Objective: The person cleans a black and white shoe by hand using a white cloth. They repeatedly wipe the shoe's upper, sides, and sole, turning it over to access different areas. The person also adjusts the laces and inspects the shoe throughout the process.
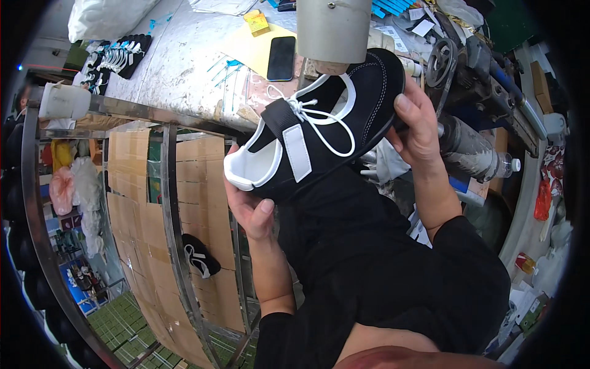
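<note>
A black shoe with white trim, white laces and a strap bearing a white patch is held up in front of me, tilted, its toe toward the upper right. My left hand cups the heel end from below, thumb against the side. Around the toe end, my right hand grips the sole edge with its thumb in front and fingers partly hidden behind. The shoe's opening lies just under a pale cylindrical machine arm with a brownish tip; I cannot tell whether they touch.
Behind the shoe, a worktable carries a phone, a yellow box and several shoe parts. Machinery with a handwheel stands at right, near a plastic bottle. Another black shoe rests on a cardboard-lined rack at lower left.
</note>
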A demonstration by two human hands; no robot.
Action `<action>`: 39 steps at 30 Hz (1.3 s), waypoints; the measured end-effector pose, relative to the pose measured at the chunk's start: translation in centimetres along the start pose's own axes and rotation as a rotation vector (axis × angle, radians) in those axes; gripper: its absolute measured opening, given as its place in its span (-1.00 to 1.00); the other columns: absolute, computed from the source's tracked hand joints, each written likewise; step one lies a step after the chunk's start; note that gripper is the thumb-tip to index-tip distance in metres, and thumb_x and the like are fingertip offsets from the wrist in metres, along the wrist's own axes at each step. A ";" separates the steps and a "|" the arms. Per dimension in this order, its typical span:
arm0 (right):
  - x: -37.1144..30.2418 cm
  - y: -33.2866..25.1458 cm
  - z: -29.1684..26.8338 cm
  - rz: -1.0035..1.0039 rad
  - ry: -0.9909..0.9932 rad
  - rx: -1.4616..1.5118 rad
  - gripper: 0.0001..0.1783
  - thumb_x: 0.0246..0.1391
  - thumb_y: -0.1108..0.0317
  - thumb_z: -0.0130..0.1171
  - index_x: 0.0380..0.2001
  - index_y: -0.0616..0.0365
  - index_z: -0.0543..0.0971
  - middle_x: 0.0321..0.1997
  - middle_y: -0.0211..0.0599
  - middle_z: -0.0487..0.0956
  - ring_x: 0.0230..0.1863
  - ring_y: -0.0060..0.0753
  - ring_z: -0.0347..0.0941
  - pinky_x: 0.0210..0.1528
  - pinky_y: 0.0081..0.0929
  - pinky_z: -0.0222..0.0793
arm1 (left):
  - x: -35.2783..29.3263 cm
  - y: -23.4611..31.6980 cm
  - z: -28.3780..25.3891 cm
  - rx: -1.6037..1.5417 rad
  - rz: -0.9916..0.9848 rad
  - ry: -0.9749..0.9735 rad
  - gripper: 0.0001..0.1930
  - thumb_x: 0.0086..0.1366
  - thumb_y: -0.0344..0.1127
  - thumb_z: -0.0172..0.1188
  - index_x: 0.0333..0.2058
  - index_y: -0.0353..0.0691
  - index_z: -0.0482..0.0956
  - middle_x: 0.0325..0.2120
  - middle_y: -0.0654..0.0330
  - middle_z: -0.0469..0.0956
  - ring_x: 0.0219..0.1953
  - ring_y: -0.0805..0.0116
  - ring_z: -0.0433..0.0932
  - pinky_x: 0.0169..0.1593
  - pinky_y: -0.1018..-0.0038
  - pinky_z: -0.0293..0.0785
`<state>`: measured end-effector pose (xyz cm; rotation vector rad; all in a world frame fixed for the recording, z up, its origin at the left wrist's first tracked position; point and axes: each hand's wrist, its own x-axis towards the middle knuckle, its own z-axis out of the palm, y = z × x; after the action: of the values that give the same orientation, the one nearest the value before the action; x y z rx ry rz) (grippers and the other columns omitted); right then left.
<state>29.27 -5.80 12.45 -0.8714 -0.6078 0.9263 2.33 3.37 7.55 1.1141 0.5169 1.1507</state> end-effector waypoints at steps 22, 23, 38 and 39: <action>-1.3 0.3 -2.3 -0.056 0.166 -0.092 -0.13 0.11 -0.20 0.34 0.18 0.31 0.32 -0.22 -0.35 0.60 -0.56 -0.78 0.38 -0.73 -0.81 0.07 | 2.6 0.5 2.7 -0.043 -0.147 -0.112 0.01 0.10 -0.06 0.33 0.37 -0.57 0.05 0.23 -0.14 0.36 0.27 0.12 0.41 0.36 0.27 0.28; -1.5 0.2 -2.4 -0.065 0.180 -0.094 -0.12 0.10 -0.21 0.34 0.18 0.31 0.33 -0.20 -0.35 0.60 -0.55 -0.78 0.39 -0.73 -0.81 0.08 | 2.7 0.6 2.9 -0.052 -0.155 -0.122 0.01 0.10 -0.06 0.33 0.37 -0.57 0.05 0.23 -0.14 0.37 0.27 0.12 0.42 0.35 0.27 0.28; -4.1 0.3 -3.7 -0.053 0.231 -0.214 -0.01 -0.03 -0.33 0.36 0.19 0.27 0.34 -0.15 -0.35 0.59 -0.61 -0.78 0.39 -0.78 -0.82 0.10 | 3.0 -0.3 3.3 -0.032 -0.117 -0.085 -0.08 0.13 -0.06 0.23 0.34 -0.47 0.05 0.16 -0.15 0.39 0.18 0.10 0.49 0.27 0.25 0.40; -4.6 0.1 -4.0 -0.046 0.251 -0.246 0.00 -0.03 -0.35 0.35 0.19 0.27 0.34 -0.15 -0.35 0.58 -0.62 -0.78 0.38 -0.78 -0.82 0.09 | 3.1 -0.3 3.4 -0.046 -0.153 -0.092 -0.08 0.12 -0.08 0.24 0.34 -0.45 0.05 0.15 -0.16 0.40 0.17 0.09 0.49 0.26 0.24 0.42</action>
<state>30.10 -11.31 9.86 -1.1694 -0.5280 0.6948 6.34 4.71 9.26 1.0633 0.4932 0.9693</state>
